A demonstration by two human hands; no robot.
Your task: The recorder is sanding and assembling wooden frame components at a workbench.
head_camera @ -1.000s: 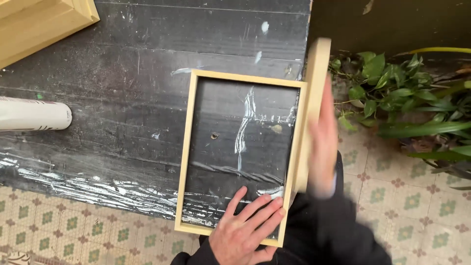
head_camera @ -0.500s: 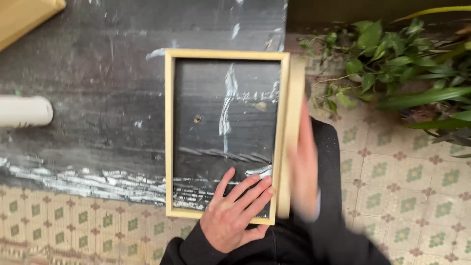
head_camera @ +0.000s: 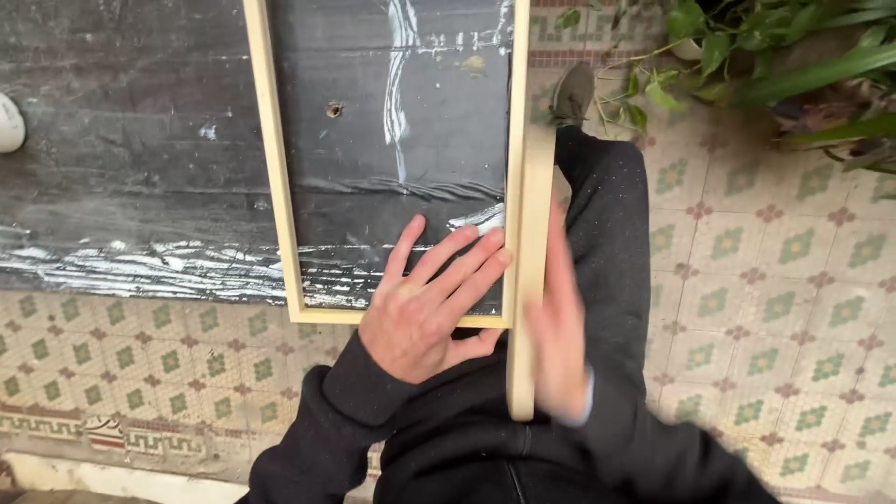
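Note:
A pale wooden frame (head_camera: pixel 269 159) lies flat on a black plastic-covered surface (head_camera: pixel 131 159). My left hand (head_camera: pixel 425 303) rests flat with fingers spread on the frame's near right corner. My right hand (head_camera: pixel 560 322), blurred by motion, holds a loose wooden strip (head_camera: pixel 532 215) on edge against the frame's right side. The strip runs from the frame's right rail down past the near edge, toward my body.
A white cylindrical object (head_camera: pixel 9 121) lies at the left edge of the black surface. Patterned floor tiles (head_camera: pixel 784 271) lie below and to the right. Green plants (head_camera: pixel 765 56) stand at the top right. My leg and shoe (head_camera: pixel 571 93) are right of the frame.
The view has moved closer and downward. The strip and my right hand have slid toward me along the frame's right side. My left hand stays on the near corner.

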